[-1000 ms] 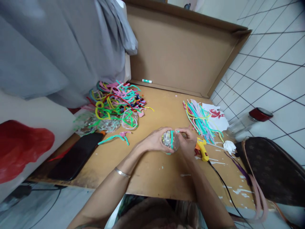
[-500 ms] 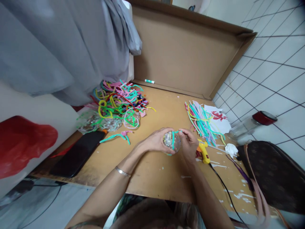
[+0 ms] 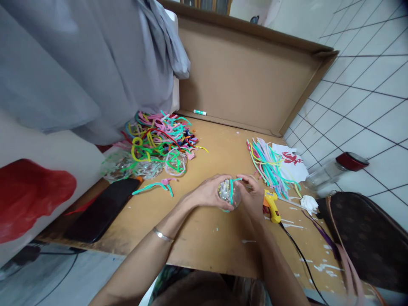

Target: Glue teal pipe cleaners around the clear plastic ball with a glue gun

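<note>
My left hand (image 3: 207, 191) is wrapped round a clear plastic ball (image 3: 225, 192) with small coloured bits showing in it, a little above the table. A teal pipe cleaner (image 3: 231, 192) runs down over the ball's front, and its upper end bends off to the right. That bent end meets the fingertips of my right hand (image 3: 251, 196), which are curled at the ball's right side. Exactly how the right fingers grip it is partly hidden. Just right of this hand lies a yellow glue gun (image 3: 272, 207).
A bundle of pipe cleaners (image 3: 269, 165) lies at right, near a clear bottle (image 3: 328, 170) and a brown bag (image 3: 363, 238). To the left are a tangled heap of pipe cleaners (image 3: 159, 131), a wrapped clear ball (image 3: 176, 162) and a black phone (image 3: 102, 212). Cardboard (image 3: 236, 72) stands behind.
My right fingers have shifted from pinching above the pipe cleaner's end to curling closer against the ball's right side. The left hand keeps its hold. The view has tilted slightly.
</note>
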A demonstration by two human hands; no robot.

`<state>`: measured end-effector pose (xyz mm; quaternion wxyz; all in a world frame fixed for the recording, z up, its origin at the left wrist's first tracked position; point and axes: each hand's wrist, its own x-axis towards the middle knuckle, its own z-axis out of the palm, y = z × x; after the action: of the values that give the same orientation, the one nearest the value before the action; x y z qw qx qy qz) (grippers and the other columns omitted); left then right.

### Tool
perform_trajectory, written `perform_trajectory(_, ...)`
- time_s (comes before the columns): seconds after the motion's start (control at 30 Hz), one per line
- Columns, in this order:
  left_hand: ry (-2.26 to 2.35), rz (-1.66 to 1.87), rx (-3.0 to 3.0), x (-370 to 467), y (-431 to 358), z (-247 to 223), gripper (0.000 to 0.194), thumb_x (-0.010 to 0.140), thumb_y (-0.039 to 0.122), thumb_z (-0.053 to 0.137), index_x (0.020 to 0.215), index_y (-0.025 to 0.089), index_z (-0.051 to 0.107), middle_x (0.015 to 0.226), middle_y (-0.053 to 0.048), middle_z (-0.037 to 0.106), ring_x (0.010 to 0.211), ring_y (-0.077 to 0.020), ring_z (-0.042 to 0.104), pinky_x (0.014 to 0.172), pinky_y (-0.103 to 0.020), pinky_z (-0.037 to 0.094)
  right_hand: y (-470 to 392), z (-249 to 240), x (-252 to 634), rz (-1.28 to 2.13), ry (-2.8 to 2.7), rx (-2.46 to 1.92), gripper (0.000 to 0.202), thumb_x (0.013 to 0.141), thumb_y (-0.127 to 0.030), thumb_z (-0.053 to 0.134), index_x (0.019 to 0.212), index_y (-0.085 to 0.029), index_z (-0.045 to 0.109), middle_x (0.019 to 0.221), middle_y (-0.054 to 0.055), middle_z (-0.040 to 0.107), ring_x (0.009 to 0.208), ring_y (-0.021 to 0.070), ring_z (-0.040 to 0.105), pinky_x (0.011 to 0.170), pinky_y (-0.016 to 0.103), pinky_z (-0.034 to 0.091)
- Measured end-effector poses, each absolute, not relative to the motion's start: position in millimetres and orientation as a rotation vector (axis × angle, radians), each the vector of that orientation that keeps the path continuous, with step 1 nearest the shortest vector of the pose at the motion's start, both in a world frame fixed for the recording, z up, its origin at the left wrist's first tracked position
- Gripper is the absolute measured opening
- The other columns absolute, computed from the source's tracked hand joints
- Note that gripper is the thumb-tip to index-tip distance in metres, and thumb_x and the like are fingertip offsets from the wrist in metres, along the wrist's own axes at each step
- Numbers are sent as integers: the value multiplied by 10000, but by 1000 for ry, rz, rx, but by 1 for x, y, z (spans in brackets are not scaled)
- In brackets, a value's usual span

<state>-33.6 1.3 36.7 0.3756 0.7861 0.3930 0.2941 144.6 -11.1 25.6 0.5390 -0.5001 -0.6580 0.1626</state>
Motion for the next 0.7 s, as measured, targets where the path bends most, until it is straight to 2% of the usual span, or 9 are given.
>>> perform_trajectory(0.23, 981, 754, 2059, -33, -1, 38, 910, 474, 387, 866, 1291, 237, 496, 1272, -86, 588, 1153, -280, 567, 1018, -412, 435, -10, 29, 150, 430, -1587, -1214, 126, 791, -317, 616, 811, -207, 673, 791, 18, 695, 750, 164, 626, 722, 303, 502)
perform_trajectory(0.5, 992, 744, 2028, -33, -1, 38, 913, 458, 388, 871, 1279, 226, 507, 1259, -97, 592, 1137, -292, 570, 1005, -433, 440, -11, 26, 149, 187, -1774, -1096, 187, 817, -166, 478, 791, -225, 653, 745, 10, 664, 724, 159, 610, 680, 301, 466)
perform_trajectory(0.7, 985, 749, 2023, -34, 0, 37, 909, 462, 405, 868, 1280, 236, 507, 1230, -83, 608, 1099, -277, 587, 978, -415, 459, -13, 25, 145, 152, -1737, -1127, 182, 853, -213, 483, 813, -227, 660, 761, 14, 673, 750, 166, 620, 719, 324, 470)
